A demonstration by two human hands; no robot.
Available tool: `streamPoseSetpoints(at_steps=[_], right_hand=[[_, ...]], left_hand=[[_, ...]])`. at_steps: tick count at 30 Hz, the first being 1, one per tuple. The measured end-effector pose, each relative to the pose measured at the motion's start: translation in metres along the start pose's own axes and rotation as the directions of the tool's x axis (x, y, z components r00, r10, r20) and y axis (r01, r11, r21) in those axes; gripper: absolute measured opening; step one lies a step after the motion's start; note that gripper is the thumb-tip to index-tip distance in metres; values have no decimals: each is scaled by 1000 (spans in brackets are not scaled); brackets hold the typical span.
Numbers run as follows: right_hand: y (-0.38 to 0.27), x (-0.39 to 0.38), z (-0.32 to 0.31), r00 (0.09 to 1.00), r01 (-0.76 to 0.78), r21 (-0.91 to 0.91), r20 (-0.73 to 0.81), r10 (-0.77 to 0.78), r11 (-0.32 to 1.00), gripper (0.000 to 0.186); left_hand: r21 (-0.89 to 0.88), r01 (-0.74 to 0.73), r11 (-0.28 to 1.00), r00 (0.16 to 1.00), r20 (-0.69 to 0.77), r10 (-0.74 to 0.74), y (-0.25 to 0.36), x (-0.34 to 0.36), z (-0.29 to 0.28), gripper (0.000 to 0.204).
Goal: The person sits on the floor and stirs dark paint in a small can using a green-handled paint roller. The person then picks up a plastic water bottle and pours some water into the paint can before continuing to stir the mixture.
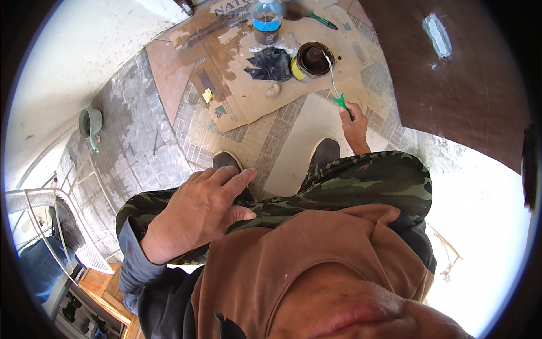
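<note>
My right hand [354, 133] is closed around the green handle of a small paint roller [342, 100]. The roller's bent wire frame reaches into an open can [297, 69] of dark brown paint with a yellow label, and its head sits inside the can. My left hand [197, 206] is held over my lap with its fingers spread, empty. Left of the can lies a crumpled black glove-like piece [270, 64]. Behind that stands a clear plastic bottle [267, 22] with a blue band and dark contents.
Stained cardboard [243, 107] covers the tiles under the can. A green-handled paintbrush [323, 21] lies at the far side. A brown panel [463, 107] with a white patch stands at right. A grey-green dipper [90, 122] is at left, near a white metal rack [39, 220].
</note>
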State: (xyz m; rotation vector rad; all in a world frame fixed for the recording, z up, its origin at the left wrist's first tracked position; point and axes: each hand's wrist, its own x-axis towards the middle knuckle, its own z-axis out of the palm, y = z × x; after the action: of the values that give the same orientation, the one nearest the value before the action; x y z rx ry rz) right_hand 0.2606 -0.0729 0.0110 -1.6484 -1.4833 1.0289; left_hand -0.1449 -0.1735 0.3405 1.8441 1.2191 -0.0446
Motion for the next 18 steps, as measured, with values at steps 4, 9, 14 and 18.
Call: streamPoseSetpoints(at_steps=[4,9,14,18], right_hand=[[3,1,1,1000,11,-26,0,-11,1000,22],[7,0,3,998,61,-8,-16,-61,998,23],[5,-2,3,993,109,-67,-42,-112,992,22],[2,-7,2,998,51,-53,-24,-52,997,23]], left_hand=[[5,-16,1000,1000,-14,17,-1,2,0,73],[6,-11,1000,1000,-3,11,-3,2,0,73],[18,-34,999,999,-18,34,-3,3,2,66],[-3,-31,1000,999,-23,31,0,0,4,66]])
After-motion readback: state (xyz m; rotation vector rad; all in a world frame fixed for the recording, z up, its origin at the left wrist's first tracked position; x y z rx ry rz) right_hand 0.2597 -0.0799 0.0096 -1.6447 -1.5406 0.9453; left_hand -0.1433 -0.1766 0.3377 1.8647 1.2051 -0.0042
